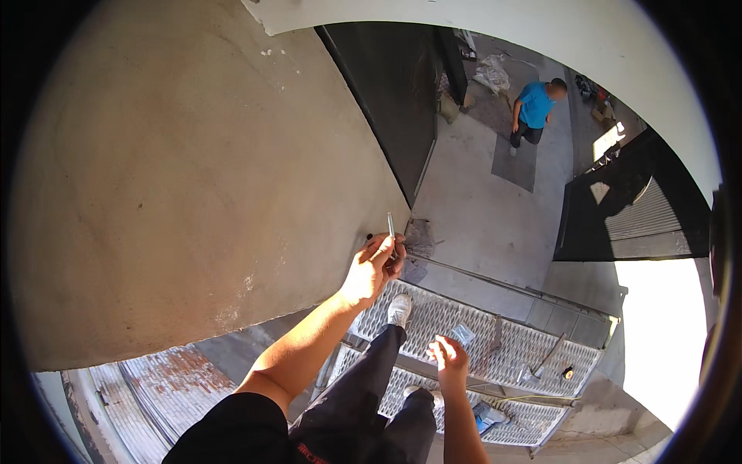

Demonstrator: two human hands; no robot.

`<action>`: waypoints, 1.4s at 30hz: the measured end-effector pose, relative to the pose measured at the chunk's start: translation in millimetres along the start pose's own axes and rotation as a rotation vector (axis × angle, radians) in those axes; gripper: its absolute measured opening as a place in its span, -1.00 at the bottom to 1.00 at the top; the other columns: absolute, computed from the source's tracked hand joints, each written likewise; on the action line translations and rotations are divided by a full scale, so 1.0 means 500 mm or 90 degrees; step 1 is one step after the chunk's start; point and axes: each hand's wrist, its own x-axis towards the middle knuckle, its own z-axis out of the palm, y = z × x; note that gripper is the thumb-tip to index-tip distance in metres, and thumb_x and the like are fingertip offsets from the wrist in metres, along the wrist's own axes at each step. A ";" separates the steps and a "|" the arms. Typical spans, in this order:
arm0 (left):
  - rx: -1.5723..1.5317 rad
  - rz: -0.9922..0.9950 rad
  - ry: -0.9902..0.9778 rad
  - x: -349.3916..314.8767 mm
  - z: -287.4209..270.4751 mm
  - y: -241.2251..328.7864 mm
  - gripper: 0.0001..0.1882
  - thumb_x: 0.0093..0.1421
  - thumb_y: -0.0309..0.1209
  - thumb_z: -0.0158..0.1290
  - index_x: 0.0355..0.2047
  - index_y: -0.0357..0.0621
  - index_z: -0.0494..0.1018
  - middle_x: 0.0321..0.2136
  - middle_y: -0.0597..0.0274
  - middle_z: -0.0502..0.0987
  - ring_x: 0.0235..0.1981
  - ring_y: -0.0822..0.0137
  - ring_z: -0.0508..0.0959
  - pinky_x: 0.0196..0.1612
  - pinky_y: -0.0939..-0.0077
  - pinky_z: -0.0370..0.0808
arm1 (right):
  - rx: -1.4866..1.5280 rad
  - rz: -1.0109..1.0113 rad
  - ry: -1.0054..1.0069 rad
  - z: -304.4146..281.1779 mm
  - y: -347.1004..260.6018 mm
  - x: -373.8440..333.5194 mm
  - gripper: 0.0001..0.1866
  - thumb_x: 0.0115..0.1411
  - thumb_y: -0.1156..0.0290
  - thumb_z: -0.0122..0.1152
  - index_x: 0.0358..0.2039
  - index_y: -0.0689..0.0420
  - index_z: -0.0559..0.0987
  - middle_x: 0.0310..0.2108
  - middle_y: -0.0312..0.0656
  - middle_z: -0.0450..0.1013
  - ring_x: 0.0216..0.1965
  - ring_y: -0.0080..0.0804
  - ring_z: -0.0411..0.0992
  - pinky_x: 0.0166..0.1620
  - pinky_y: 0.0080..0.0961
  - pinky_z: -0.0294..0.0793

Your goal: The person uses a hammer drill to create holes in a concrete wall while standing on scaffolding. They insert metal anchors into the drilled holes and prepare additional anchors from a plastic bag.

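Observation:
My left hand (pixel 377 267) is raised beside the beige plastered wall (pixel 178 178), fingers closed. Pinched in it is a thin silvery metal rod (pixel 390 224), pointing upward; its lower end is hidden by the fingers. Lower and to the right, my right hand (pixel 450 359) hangs over the metal mesh platform (pixel 433 317) with its fingers curled together. Whether anything small sits in them I cannot make out. Near that hand a small clear plastic packet (pixel 464 334) lies on the mesh.
I stand on the raised mesh platform. On it lie a long-handled tool (pixel 541 363), a small black-and-yellow item (pixel 568 373) and a blue bag (pixel 488 417). A rail (pixel 510 286) runs along its far edge. Below, a person in a blue shirt (pixel 533 108) stands beyond a dark door (pixel 386 93).

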 end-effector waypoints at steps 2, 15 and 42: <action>0.023 0.056 0.010 0.080 -0.004 0.121 -0.66 0.41 -0.15 0.03 -0.07 -0.20 0.44 -0.35 0.30 0.47 -0.52 0.54 0.38 -0.48 0.61 0.30 | -0.026 0.051 0.039 0.001 0.002 0.022 -0.71 0.29 0.44 0.23 -0.03 0.32 0.53 -0.30 -0.13 0.58 -0.34 -0.45 0.56 -0.20 -0.54 0.56; 0.057 0.302 -0.003 0.361 0.073 0.655 -0.73 0.45 -0.24 -0.06 -0.24 -0.22 0.41 -0.50 0.39 0.37 -0.58 0.55 0.24 -0.52 0.63 0.22 | -0.082 0.135 0.106 -0.048 0.056 0.068 -0.72 0.22 0.40 0.24 -0.16 0.37 0.56 -0.39 -0.11 0.58 -0.44 -0.41 0.57 -0.33 -0.53 0.58; 0.221 0.183 0.025 0.363 0.103 0.809 -0.63 0.46 -0.22 -0.11 -0.15 -0.34 0.48 -0.62 0.46 0.33 -0.68 0.60 0.18 -0.62 0.67 0.16 | -0.173 0.272 0.034 -0.091 0.055 0.057 -0.75 0.23 0.39 0.23 -0.18 0.32 0.56 -0.44 -0.16 0.56 -0.48 -0.47 0.53 -0.38 -0.58 0.54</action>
